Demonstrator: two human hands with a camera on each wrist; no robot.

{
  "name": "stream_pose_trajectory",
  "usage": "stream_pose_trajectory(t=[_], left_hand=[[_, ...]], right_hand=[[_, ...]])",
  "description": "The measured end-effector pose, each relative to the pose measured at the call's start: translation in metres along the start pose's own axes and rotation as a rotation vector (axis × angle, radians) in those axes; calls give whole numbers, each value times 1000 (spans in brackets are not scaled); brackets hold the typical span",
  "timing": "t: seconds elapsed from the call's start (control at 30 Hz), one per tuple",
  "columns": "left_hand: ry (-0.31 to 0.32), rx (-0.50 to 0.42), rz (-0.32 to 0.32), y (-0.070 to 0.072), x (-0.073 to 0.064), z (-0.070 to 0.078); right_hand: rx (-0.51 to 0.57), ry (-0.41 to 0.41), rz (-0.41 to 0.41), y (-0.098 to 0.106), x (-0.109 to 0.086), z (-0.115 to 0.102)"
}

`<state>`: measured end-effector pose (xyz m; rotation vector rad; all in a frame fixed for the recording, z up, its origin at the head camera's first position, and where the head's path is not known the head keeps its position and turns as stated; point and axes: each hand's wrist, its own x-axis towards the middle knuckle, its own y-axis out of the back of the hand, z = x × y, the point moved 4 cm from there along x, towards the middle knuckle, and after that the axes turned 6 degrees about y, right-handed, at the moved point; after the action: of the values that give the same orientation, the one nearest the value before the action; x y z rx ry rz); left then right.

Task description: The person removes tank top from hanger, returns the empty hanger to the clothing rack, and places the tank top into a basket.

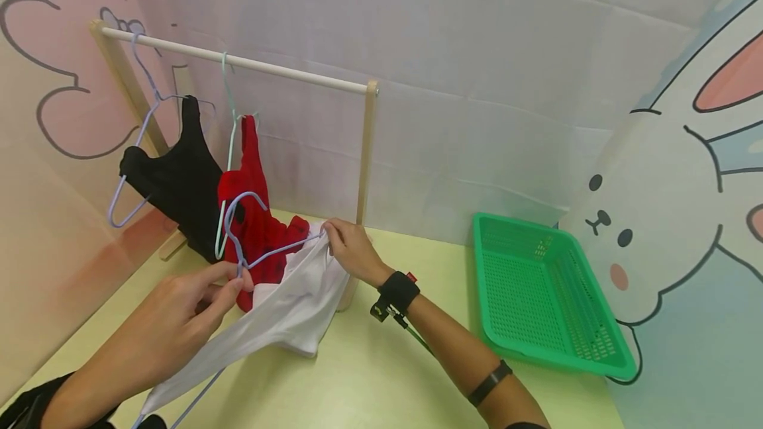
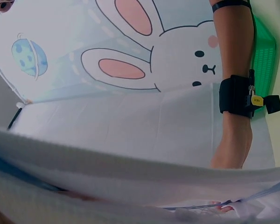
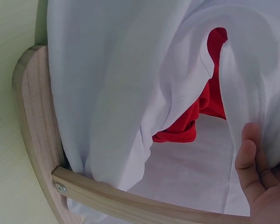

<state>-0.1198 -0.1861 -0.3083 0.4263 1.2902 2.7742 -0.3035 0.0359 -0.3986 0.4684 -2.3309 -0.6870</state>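
My left hand (image 1: 173, 323) pinches a lavender clothes hanger (image 1: 234, 234) at the base of its hook. A white garment (image 1: 310, 303) lies along the hanger, with one end stretched toward me at the lower left. At the hanger's far arm, my right hand (image 1: 354, 253) pinches the white cloth between thumb and fingers. In the right wrist view that hand (image 3: 266, 186) grips the garment's edge, and a red patch shows through an opening in the cloth. White fabric (image 2: 130, 163) crosses the left wrist view and hides the left hand there.
A wooden rack with a white rail (image 1: 268, 70) stands behind. From it hang a black garment (image 1: 191, 171) on a lavender hanger and a red garment (image 1: 256, 157) on a mint hanger. A green plastic basket (image 1: 484, 283) sits at the right on the yellow tabletop (image 1: 405, 363).
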Motion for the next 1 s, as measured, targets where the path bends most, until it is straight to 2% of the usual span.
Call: stream_pose_trajectory(t=[0.1,0.3,0.43,0.67,0.8,1.0], left_hand=[[-5,10,4,0,-1,-1],[-76,6,58,2,-1,1],[-91,9,71,3,-2,1],[-80,7,65,3,-2,1],[-45,-8,41,1,-2,0],[-64,-9,58,1,-3,0]], right_hand=[[-6,2,4,0,-1,0],[-10,-8,11,0,-2,0],[-15,-6,19,0,-1,0],[-49,-27,37,0,-2,0],[-62,-37,38,-1,-2,-1],[-68,-32,50,-1,-2,-3]])
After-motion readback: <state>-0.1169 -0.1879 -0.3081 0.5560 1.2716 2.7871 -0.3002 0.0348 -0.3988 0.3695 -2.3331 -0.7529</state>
